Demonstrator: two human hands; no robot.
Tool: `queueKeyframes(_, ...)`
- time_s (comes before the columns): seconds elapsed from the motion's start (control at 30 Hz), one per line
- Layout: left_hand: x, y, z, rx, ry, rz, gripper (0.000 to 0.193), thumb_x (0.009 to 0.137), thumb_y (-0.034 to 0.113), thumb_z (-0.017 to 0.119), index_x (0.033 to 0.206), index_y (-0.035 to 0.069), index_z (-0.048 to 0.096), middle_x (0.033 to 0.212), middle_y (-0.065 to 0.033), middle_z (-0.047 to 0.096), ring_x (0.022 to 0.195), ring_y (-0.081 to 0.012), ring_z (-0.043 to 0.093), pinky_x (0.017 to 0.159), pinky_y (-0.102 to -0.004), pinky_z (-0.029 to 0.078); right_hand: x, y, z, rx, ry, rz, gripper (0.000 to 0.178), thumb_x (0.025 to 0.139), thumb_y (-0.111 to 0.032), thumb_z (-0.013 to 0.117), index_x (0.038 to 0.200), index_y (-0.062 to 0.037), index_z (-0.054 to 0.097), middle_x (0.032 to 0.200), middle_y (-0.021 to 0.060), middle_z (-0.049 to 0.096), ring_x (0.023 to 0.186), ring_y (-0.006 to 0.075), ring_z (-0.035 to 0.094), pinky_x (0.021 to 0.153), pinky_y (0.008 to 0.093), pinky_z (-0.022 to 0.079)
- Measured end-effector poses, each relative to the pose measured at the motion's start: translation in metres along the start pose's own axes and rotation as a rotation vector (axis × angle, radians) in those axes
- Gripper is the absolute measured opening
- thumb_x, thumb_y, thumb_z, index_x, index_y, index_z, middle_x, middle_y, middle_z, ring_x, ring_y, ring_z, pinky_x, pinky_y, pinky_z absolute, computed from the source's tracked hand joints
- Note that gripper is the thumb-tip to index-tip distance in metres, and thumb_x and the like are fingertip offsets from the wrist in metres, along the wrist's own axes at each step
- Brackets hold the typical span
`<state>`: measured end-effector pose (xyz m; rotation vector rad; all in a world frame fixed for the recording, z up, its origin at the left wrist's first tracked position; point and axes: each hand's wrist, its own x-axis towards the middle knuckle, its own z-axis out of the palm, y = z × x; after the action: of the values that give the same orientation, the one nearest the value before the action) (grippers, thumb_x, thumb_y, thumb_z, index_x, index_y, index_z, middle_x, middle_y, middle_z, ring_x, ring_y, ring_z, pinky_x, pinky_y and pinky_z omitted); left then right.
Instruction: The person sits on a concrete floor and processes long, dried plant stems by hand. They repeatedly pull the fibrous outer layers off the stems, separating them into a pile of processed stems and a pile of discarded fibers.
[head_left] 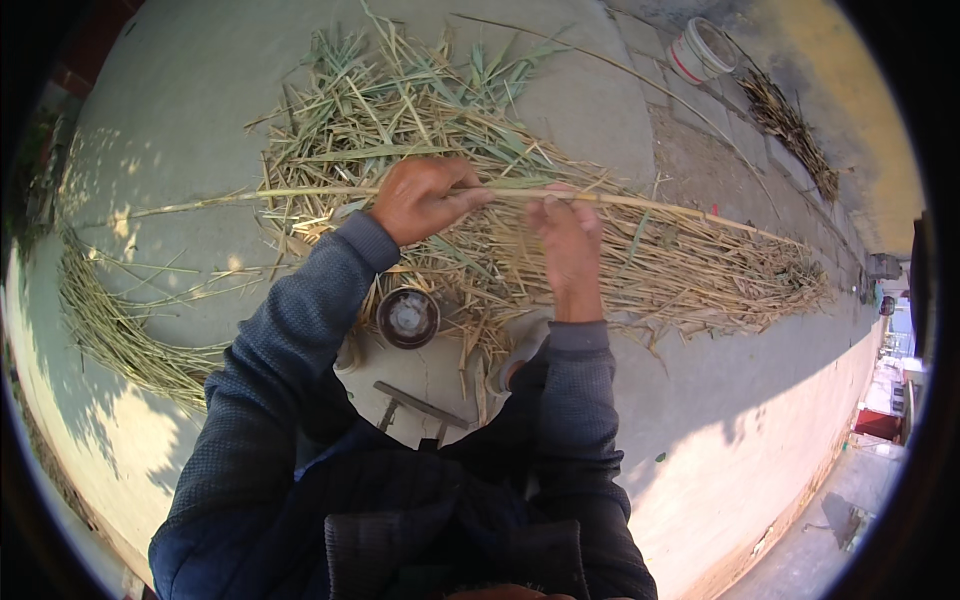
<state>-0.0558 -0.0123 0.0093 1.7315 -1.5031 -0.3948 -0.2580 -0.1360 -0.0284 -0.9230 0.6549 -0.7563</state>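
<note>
A long, pale reed stalk (320, 191) stretches nearly level across in front of me. My left hand (425, 200) is closed round it, thumb and fingers pressed together near its middle. Just to the right, my right hand (568, 235) has its fingers bent in against the same stalk; they are somewhat smeared by motion. A green leaf strip (522, 183) lies along the stalk between the hands. Beneath both hands spreads a big heap of dry reeds (690, 275), with loose husks and greenish leaves at its far side.
Near my feet stands a dark round bowl (434, 328) with something whitish inside. A T-shaped bar (420, 404) is between my legs. At left lies a curved bundle of thin greenish stalks (130, 340). A white bucket (690, 55) and a dark stalk bundle (790, 130) sit far right.
</note>
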Motion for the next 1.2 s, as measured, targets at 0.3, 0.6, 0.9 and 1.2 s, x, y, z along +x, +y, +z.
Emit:
queueKeyframes(0.3, 0.002, -0.021, -0.022, -0.317, -0.173, -0.157, 0.025, 0.094, 0.023, 0.076, 0.084, 0.002, 0.07, 0.07, -0.0017, 0.064, 0.062, -0.0067, 0.061, 0.054, -0.0271, 0.045, 0.006, -0.023, -0.019, 0.091, -0.023, -0.168, 0.021, 0.101, -0.005, 0.053, 0.12, 0.0021, 0.06, 0.106, 0.0163, 0.07, 0.086, 0.0203, 0.069, 0.076, 0.0342, 0.059)
queueKeyframes(0.6, -0.004, 0.0, 0.008, 0.026, 0.095, 0.065, 0.026, 0.091, 0.028, 0.076, 0.089, 0.003, 0.069, 0.074, -0.0099, 0.066, 0.064, -0.0247, 0.064, 0.058, -0.0379, 0.049, 0.003, -0.015, -0.012, 0.147, -0.039, -0.082, 0.018, 0.101, -0.005, 0.051, 0.115, 0.002, 0.06, 0.108, 0.0187, 0.069, 0.085, 0.0214, 0.069, 0.073, 0.0352, 0.06)
queueKeyframes(0.9, -0.006, 0.006, 0.012, 0.126, 0.151, 0.171, 0.027, 0.09, 0.029, 0.077, 0.085, 0.005, 0.067, 0.071, -0.0105, 0.064, 0.062, -0.0293, 0.063, 0.057, -0.0404, 0.048, 0.0, -0.009, -0.004, 0.228, -0.026, -0.15, 0.017, 0.098, -0.002, 0.048, 0.11, 0.0022, 0.058, 0.108, 0.0196, 0.068, 0.08, 0.0213, 0.067, 0.072, 0.0357, 0.06)
queueKeyframes(1.2, -0.008, -0.01, 0.0, -0.082, -0.015, -0.092, 0.031, 0.095, 0.025, 0.074, 0.078, 0.002, 0.063, 0.066, -0.0069, 0.063, 0.054, -0.0122, 0.052, 0.051, -0.0344, 0.041, 0.009, -0.012, -0.021, 0.156, -0.065, -0.122, 0.02, 0.101, -0.006, 0.048, 0.116, -0.0005, 0.059, 0.108, 0.0192, 0.07, 0.084, 0.0207, 0.068, 0.077, 0.0362, 0.06)
